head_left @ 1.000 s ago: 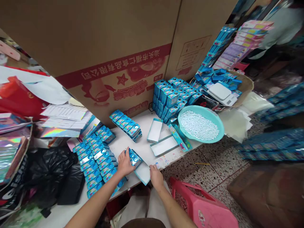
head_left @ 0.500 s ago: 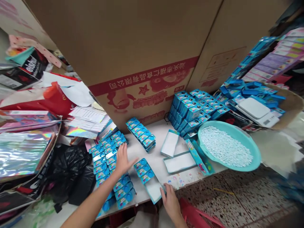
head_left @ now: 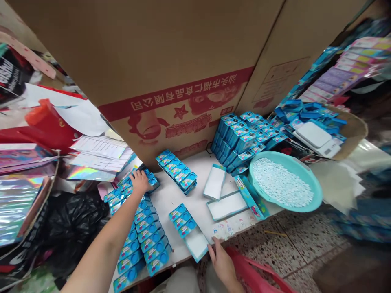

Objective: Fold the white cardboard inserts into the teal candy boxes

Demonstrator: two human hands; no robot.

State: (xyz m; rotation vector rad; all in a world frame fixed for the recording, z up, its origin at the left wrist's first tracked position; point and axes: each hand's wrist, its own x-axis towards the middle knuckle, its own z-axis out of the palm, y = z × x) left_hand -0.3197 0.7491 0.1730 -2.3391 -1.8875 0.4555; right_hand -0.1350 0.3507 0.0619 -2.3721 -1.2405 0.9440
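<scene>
**My left hand (head_left: 140,182) lies spread on blue rectangular tins (head_left: 146,232), grip hard to tell; my right hand (head_left: 221,264) is half-open, empty.**
A white-lined blue cardboard tray (head_left: 197,244) sits just beside it; a brown carton (head_left: 171,49) fills the frame's top.

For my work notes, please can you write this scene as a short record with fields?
Left hand: open, resting on blue tins laid in rows
Right hand: at the edge of the white table, beside the corner of a white-lined tray
Things: three blue tins at the tray's far end; two empty white-lined trays
Rest: teal basin of white tablets; digital scale; printed cardboard carton
</scene>
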